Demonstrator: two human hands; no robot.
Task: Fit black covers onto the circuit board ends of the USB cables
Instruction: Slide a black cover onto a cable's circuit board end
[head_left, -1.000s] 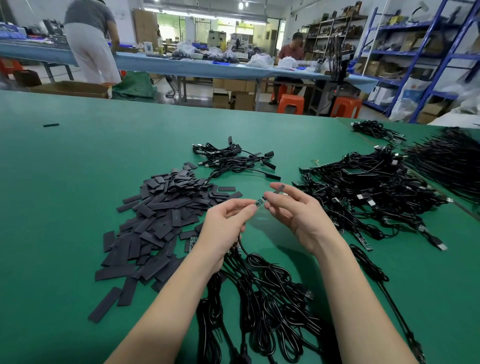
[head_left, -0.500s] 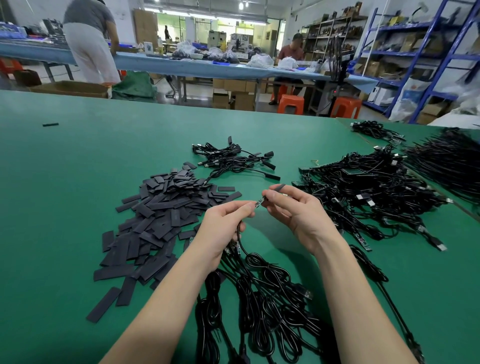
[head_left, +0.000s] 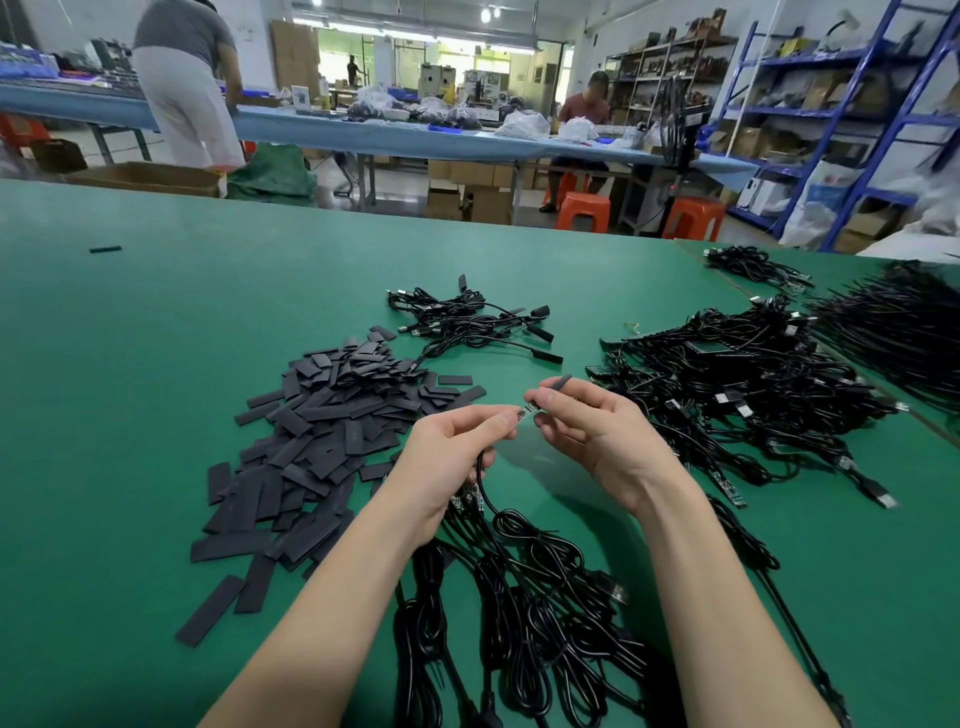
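Observation:
My left hand pinches the circuit board end of a black USB cable that hangs down to the coiled bundle below. My right hand pinches a flat black cover whose far tip sticks up past my fingers. The board's tip meets the cover's mouth between my two hands; how far it sits inside is hidden by my fingers. A heap of loose black covers lies to the left on the green table.
Coiled black cables lie between my forearms. A small group of covered cables sits beyond my hands, and a large tangle of cables lies to the right, with more bundles farther right. People work at a blue bench behind.
My hands have drawn closer together, and less of the circuit board shows between my fingers. The cover's tip stays raised above my right hand.

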